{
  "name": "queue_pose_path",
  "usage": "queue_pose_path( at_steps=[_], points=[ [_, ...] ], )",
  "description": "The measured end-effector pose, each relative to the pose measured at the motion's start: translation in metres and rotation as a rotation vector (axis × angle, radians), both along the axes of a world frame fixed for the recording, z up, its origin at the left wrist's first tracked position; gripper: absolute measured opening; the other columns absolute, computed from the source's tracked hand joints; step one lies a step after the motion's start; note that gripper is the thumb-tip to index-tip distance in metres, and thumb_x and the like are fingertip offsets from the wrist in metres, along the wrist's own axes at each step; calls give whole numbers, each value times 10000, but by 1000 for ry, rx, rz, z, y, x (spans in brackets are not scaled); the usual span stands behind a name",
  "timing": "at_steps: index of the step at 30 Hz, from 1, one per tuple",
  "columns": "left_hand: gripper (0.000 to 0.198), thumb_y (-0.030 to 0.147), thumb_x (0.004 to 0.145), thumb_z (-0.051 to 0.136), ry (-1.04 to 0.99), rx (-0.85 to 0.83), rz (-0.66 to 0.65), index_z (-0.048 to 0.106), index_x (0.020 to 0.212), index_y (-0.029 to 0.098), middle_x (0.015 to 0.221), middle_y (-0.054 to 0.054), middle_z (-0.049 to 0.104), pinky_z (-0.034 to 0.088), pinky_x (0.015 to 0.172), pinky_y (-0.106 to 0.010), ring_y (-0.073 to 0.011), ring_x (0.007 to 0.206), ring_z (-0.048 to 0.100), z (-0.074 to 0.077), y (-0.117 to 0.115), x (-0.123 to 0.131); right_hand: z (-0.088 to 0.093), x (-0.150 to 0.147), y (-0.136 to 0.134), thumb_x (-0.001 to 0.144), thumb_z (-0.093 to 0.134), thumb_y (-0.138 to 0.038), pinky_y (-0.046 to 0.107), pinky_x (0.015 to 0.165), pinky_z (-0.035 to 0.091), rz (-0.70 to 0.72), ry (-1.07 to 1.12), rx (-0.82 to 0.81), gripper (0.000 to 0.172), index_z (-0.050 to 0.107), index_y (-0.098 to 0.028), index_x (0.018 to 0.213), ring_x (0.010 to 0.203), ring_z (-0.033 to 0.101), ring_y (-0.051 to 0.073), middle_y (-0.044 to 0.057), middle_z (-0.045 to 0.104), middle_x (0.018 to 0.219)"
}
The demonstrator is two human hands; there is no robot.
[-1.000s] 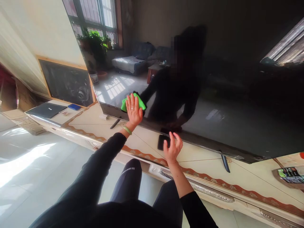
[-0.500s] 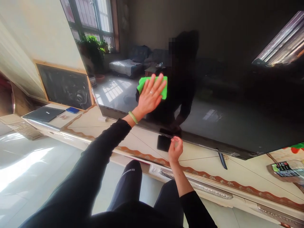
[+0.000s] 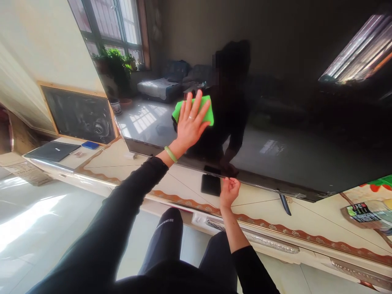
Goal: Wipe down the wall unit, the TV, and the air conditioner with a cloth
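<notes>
Fingers spread, my left hand [image 3: 190,124] presses a bright green cloth [image 3: 206,107] flat against the dark, glossy screen of a large television [image 3: 284,122]. A ring and a pale green bangle [image 3: 170,154] are on that hand and wrist. My right hand [image 3: 229,192] is closed, with curled fingers at the television's lower edge; whether anything is between them is hidden. Just left of it, a flat black box [image 3: 210,185] lies on the cream TV cabinet [image 3: 180,179].
A wood-framed blackboard [image 3: 78,114] leans at the left, behind a dark laptop [image 3: 52,151] and a small blue object [image 3: 90,145]. One television foot [image 3: 284,205] stands right of my hand. A plastic package [image 3: 364,214] lies far right. Cardboard [image 3: 24,171] is at lower left.
My left hand has turned slightly and shifted a little left with the cloth on the screen. My right hand has slid slightly right along the lower edge. The view has shifted slightly.
</notes>
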State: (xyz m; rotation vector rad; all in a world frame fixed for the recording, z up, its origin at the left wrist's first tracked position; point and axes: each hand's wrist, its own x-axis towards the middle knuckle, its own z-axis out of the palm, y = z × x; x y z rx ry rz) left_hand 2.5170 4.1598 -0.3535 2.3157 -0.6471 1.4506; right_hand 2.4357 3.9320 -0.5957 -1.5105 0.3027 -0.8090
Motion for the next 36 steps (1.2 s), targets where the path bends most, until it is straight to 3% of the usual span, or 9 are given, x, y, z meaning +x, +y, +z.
queue_pose_path(
  at_steps=[3, 8, 10, 18, 20, 25, 27, 33, 36],
  points=[
    [657, 459, 1095, 458, -6, -45, 33, 355, 1680, 178, 1811, -107, 188, 18, 1414, -617, -315, 1704, -82, -2, -11, 1, 1, -2, -1, 894, 653, -611, 374, 908, 551, 6, 16, 6, 430, 596, -220, 1063, 853, 741, 208, -21, 630, 797],
    [588, 433, 1100, 442, 92, 300, -70, 429, 1659, 252, 1735, -64, 389, 213, 1417, -517, -286, 1684, 233, -76, -6, -9, -3, 2, -6, 846, 680, -567, 389, 949, 553, -48, 13, 51, 428, 591, -217, 1077, 858, 680, 180, -6, 622, 872],
    [577, 419, 1099, 448, 73, 373, -61, 429, 1661, 286, 1722, -48, 417, 265, 1403, -481, -268, 1674, 265, -86, 2, -10, -5, 4, -7, 837, 680, -556, 398, 961, 568, -51, 2, 82, 429, 577, -220, 1082, 861, 671, 170, -9, 595, 901],
    [703, 541, 1098, 401, -37, -27, 33, 290, 1690, 179, 1826, -83, 122, -17, 1391, -665, -299, 1707, -131, 19, 15, 9, -12, 10, -8, 840, 674, -572, 421, 931, 646, -18, -33, 212, 454, 471, -251, 1089, 894, 720, 144, 13, 505, 1117],
    [698, 541, 1103, 367, -17, -21, 26, 288, 1693, 176, 1826, -88, 114, -32, 1390, -666, -303, 1701, -147, 13, 13, 7, -13, 11, -8, 843, 669, -572, 427, 934, 647, -16, -31, 228, 451, 459, -254, 1086, 887, 722, 140, 12, 495, 1123],
    [613, 451, 1101, 417, 40, 271, 6, 401, 1668, 218, 1773, -93, 313, 131, 1423, -574, -288, 1705, 16, -61, 11, -7, -14, 10, -8, 808, 700, -545, 433, 971, 618, -39, -15, 211, 461, 486, -251, 1091, 900, 704, 153, 0, 536, 1065],
    [604, 430, 1097, 446, 15, 344, 8, 408, 1667, 234, 1756, -91, 351, 176, 1421, -549, -282, 1703, 74, -68, 14, -8, -13, 9, -9, 803, 710, -523, 426, 981, 600, -51, -8, 190, 449, 509, -244, 1092, 895, 691, 155, -1, 563, 1036],
    [635, 411, 1118, 340, -148, 85, 107, 255, 1719, 221, 1828, -71, 97, 77, 1425, -590, -257, 1683, -161, 15, -4, 5, -12, 9, -8, 837, 662, -494, 417, 1005, 569, -80, 0, 155, 386, 519, -242, 1091, 898, 678, 155, -4, 564, 1000],
    [654, 331, 1116, 296, -154, 59, 108, 152, 1738, 188, 1832, -76, 30, 23, 1419, -606, -259, 1673, -201, 19, -25, 4, -14, 10, -9, 840, 632, -493, 412, 988, 571, -82, 3, 153, 383, 513, -239, 1102, 952, 696, 170, 30, 576, 1097]
  ],
)
